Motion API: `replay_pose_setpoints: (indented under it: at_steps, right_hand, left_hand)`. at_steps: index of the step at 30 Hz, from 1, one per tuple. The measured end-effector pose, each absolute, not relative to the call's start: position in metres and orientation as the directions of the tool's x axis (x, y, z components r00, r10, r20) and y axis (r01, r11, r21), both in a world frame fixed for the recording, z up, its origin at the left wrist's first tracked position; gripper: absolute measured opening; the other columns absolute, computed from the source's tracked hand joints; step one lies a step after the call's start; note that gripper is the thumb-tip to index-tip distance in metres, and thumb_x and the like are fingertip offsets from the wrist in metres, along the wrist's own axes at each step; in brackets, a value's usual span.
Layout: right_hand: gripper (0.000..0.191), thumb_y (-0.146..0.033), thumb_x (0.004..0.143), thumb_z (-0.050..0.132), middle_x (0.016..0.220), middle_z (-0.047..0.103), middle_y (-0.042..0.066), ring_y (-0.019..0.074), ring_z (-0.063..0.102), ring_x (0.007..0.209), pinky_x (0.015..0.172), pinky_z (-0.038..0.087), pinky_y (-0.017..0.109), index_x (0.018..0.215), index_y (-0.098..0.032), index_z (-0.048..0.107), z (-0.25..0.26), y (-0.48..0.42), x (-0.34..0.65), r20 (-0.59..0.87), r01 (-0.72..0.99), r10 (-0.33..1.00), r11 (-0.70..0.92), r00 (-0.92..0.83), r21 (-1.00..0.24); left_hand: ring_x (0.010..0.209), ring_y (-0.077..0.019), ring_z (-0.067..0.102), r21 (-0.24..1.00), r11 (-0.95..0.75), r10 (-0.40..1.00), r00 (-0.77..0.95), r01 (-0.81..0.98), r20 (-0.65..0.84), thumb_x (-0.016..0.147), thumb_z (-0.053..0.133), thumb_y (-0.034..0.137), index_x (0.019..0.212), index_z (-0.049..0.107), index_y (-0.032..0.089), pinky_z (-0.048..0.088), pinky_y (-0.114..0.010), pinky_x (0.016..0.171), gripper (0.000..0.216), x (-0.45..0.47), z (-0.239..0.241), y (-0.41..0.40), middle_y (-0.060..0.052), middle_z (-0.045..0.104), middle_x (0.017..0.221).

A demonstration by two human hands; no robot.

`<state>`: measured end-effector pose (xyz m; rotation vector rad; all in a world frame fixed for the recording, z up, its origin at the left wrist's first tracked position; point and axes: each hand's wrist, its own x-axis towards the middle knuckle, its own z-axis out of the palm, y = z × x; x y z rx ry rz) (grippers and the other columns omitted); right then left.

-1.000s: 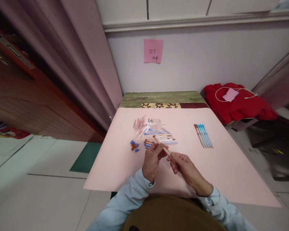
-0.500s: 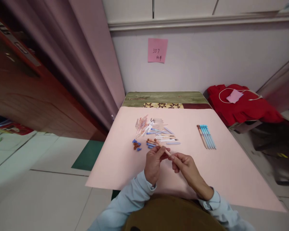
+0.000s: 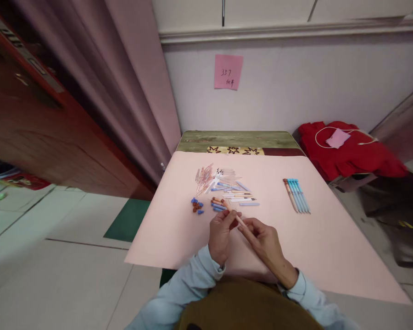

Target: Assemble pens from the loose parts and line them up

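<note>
Both hands meet over the near middle of a pink sheet (image 3: pixel 330 247) on the table. My left hand (image 3: pixel 221 233) and my right hand (image 3: pixel 263 240) are closed on one pale orange pen (image 3: pixel 237 218), which slants up to the left between them. Just beyond it lies a loose pile of pen parts (image 3: pixel 223 190): barrels, refills and tips. A few small blue and brown caps (image 3: pixel 197 206) sit to the left of the pile. Several finished pens (image 3: pixel 297 195), most of them blue, lie side by side at the right.
A green patterned tabletop (image 3: pixel 234 140) shows beyond the sheet. A pink note (image 3: pixel 228 72) hangs on the wall. Red cloth (image 3: pixel 351 151) with a white cable lies at the right. A curtain (image 3: pixel 124 78) and a wooden door (image 3: pixel 37 128) stand left.
The view has shifted a little. My hands have drawn slightly closer together on the pen, which now shows less of its length beyond my left fingers.
</note>
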<state>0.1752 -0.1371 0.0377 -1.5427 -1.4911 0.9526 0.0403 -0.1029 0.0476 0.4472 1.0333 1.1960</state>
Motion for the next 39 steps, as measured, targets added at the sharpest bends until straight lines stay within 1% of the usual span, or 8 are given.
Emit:
replay_pose_setpoints:
  at_steps: [3,9,15,24,28,32,35,39]
  right_hand:
    - [0.043,-0.057,0.087,0.061,0.060,0.062,0.001,0.0134,0.055,0.054,0.054,0.042,0.023,0.100,-0.019,0.075,0.038,-0.139,0.175,-0.011,0.429,0.999,-0.023,0.030,-0.903]
    - [0.048,-0.065,0.078,0.067,0.061,0.062,0.002,0.0144,0.056,0.054,0.052,0.046,0.024,0.082,-0.017,0.068,0.037,-0.133,0.173,-0.246,0.068,0.967,-0.242,-0.063,-0.968]
    - [0.046,-0.059,0.081,0.068,0.066,0.062,-0.001,0.0122,0.052,0.056,0.052,0.041,0.023,0.103,-0.018,0.068,0.031,-0.135,0.176,-0.143,0.187,0.989,-0.137,-0.020,-0.973]
    - [0.043,-0.060,0.082,0.066,0.072,0.067,0.005,0.0168,0.061,0.067,0.062,0.048,0.025,0.090,-0.018,0.067,0.030,-0.131,0.193,-0.158,0.063,0.985,-0.163,0.075,-0.985]
    - [0.044,-0.060,0.079,0.070,0.070,0.066,0.004,0.0151,0.057,0.063,0.059,0.044,0.024,0.088,-0.016,0.069,0.025,-0.130,0.207,-0.166,0.074,0.979,-0.175,0.120,-0.982]
    - [0.043,-0.058,0.080,0.069,0.074,0.066,0.004,0.0156,0.055,0.067,0.059,0.041,0.024,0.090,-0.016,0.072,0.014,-0.133,0.211,-0.183,0.101,0.978,-0.192,0.098,-0.976]
    - [0.041,-0.057,0.081,0.069,0.075,0.067,0.004,0.0167,0.055,0.070,0.061,0.041,0.025,0.090,-0.017,0.074,0.010,-0.136,0.205,-0.194,0.103,0.977,-0.202,0.088,-0.974]
    - [0.042,-0.058,0.082,0.068,0.065,0.060,0.002,0.0136,0.048,0.062,0.057,0.037,0.025,0.079,-0.016,0.074,0.009,-0.136,0.198,-0.231,0.040,0.971,-0.234,0.062,-0.972]
  left_hand:
    - [0.078,-0.0156,0.066,0.776,0.367,0.910,0.024,-0.513,-0.414,0.069,0.081,0.039,0.081,0.071,0.011,0.049,-0.031,0.085,0.031,0.039,0.045,-0.104,-0.009,0.074,0.085]
    - [0.079,-0.0162,0.065,0.799,0.349,0.916,-0.003,-0.490,-0.402,0.068,0.082,0.040,0.078,0.070,0.012,0.048,-0.031,0.083,0.032,0.039,0.044,-0.105,-0.008,0.073,0.082]
    - [0.075,-0.0130,0.062,0.806,0.327,0.904,-0.085,-0.494,-0.419,0.064,0.084,0.038,0.078,0.069,0.014,0.047,-0.027,0.077,0.032,0.043,0.043,-0.105,-0.004,0.070,0.080]
    - [0.069,-0.0118,0.063,0.797,0.404,0.900,0.037,-0.449,-0.435,0.063,0.086,0.037,0.092,0.069,0.015,0.049,-0.027,0.071,0.040,0.029,0.042,-0.102,-0.005,0.070,0.090]
    - [0.066,-0.0101,0.058,0.959,0.215,0.947,-0.199,-0.184,-0.250,0.063,0.084,0.033,0.091,0.070,0.016,0.047,-0.024,0.065,0.035,-0.024,0.037,-0.096,-0.002,0.069,0.085]
    - [0.059,-0.0112,0.053,0.974,0.149,0.924,-0.376,0.172,-0.075,0.070,0.076,0.038,0.087,0.070,0.017,0.042,-0.023,0.056,0.027,-0.079,0.027,-0.091,0.000,0.064,0.070]
    - [0.062,-0.0123,0.055,0.909,0.055,0.938,-0.334,0.414,0.095,0.073,0.072,0.034,0.086,0.071,0.019,0.047,-0.026,0.061,0.020,-0.096,0.018,-0.087,-0.002,0.066,0.080]
    - [0.065,-0.0138,0.058,0.826,-0.015,0.956,-0.235,0.563,0.178,0.075,0.068,0.027,0.094,0.070,0.020,0.050,-0.030,0.067,0.020,-0.095,0.007,-0.078,-0.002,0.065,0.085]
